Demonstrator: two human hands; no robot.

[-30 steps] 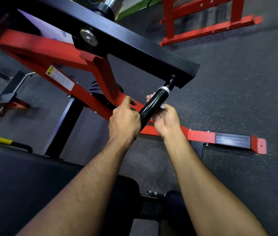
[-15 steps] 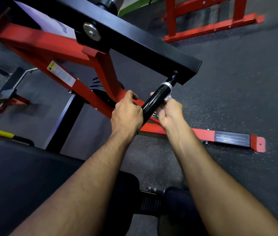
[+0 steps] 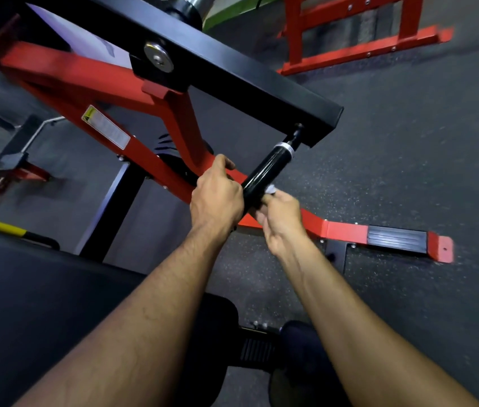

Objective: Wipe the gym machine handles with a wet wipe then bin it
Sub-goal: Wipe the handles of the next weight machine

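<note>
Right hand (image 3: pixel 280 220) has slid down the black handle (image 3: pixel 264 176) toward its lower end since a second ago. Handle hangs from the black arm (image 3: pixel 232 71). Left hand (image 3: pixel 217 198) grips the lower end, steadying it. Right fingers pinch the wet wipe (image 3: pixel 270 189) against the handle. Risk: the small, bunched wipe slips free or misses the far side.

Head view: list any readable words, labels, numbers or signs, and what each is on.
Nothing legible.
Warning sticker on the red frame: yellow triangle symbol visible, print too blurred to read.
White sheet behind the black arm: faint marks, unreadable.
</note>
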